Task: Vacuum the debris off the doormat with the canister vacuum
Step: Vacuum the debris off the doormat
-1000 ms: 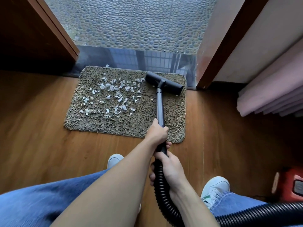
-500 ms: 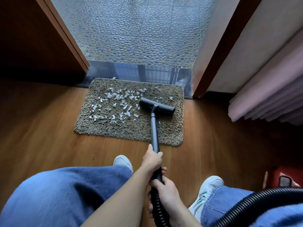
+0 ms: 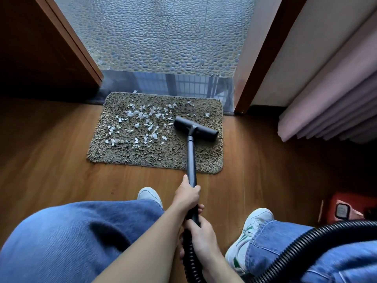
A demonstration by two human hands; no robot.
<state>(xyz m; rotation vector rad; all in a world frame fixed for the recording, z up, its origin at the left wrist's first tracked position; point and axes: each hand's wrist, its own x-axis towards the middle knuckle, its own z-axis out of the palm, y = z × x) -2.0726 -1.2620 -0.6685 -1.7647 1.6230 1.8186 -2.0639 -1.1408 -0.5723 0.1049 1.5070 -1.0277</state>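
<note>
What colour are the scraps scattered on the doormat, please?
The scraps are white; head view.

One doormat (image 3: 163, 158) is counted. The white debris scraps (image 3: 142, 121) on it are too numerous for an exact count. Several dozen are clustered over its left and centre, at least two are set apart toward the far right corner, and one is seen just beyond the far edge. One wand (image 3: 191, 158), one floor head (image 3: 195, 128), one ribbed hose (image 3: 285, 254) and one red canister (image 3: 342, 209), partly in frame, are recorded. Two hands are registered: one left hand (image 3: 188, 196) and one right hand (image 3: 202, 235). Two white shoes are counted: one left shoe (image 3: 148, 194) and one right shoe (image 3: 253, 227). One pink curtain (image 3: 330, 103) is noted.
</note>
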